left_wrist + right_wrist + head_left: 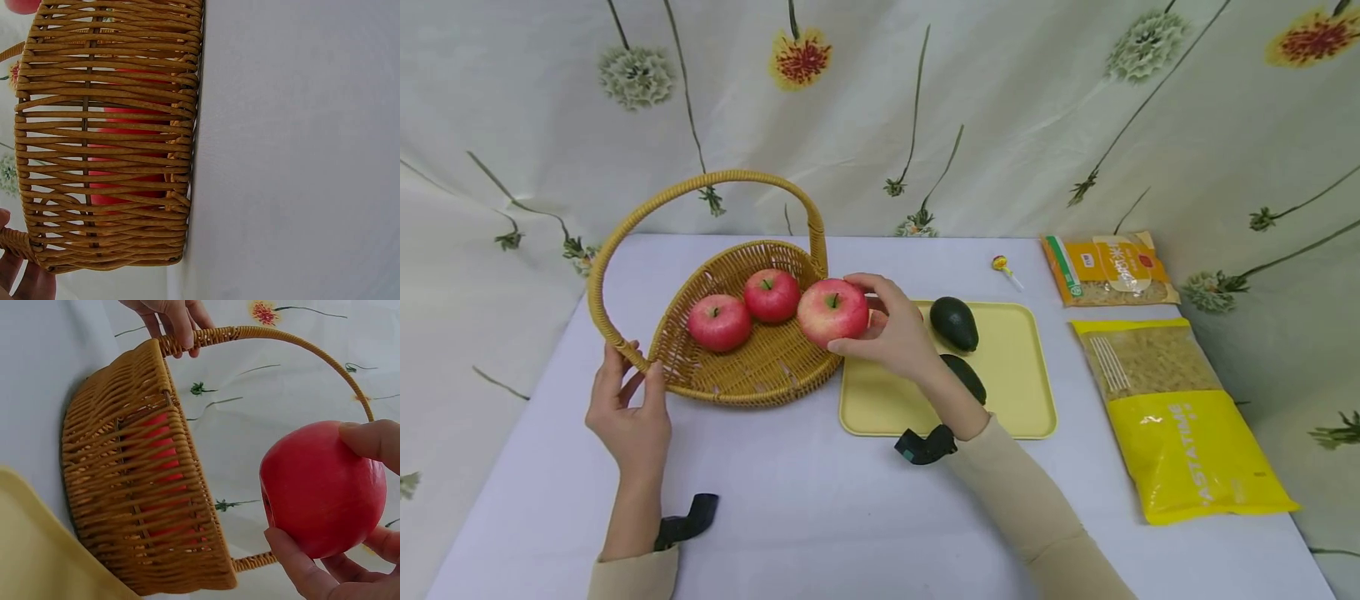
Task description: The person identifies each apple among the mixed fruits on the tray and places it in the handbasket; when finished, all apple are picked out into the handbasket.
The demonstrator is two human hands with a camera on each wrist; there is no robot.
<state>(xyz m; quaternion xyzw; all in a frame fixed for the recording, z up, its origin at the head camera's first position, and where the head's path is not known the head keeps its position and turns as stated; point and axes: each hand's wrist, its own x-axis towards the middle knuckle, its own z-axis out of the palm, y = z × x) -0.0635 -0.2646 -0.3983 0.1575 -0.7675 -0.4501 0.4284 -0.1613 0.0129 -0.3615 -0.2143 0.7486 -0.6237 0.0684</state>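
Note:
In the head view a wicker basket (760, 367) with a tall arched handle (703, 185) holds two red apples, one on the left (720, 322) and one farther back (771, 295). My left hand (634, 417) grips the foot of the handle at the near left, fingers and thumb around it. A third apple (832, 310) is held by my right hand (891, 329) at the basket's right rim. The right wrist view shows this apple (322, 487) between thumb and fingers, raised above the rim. Some red shows behind that hand over the tray.
A yellow tray (1011, 367) right of the basket carries two avocados (954, 323), one partly behind my right forearm. Behind it lies a lollipop (1006, 271). At the right are an orange food packet (1112, 268) and a yellow pasta bag (1183, 425). A flowered cloth hangs behind.

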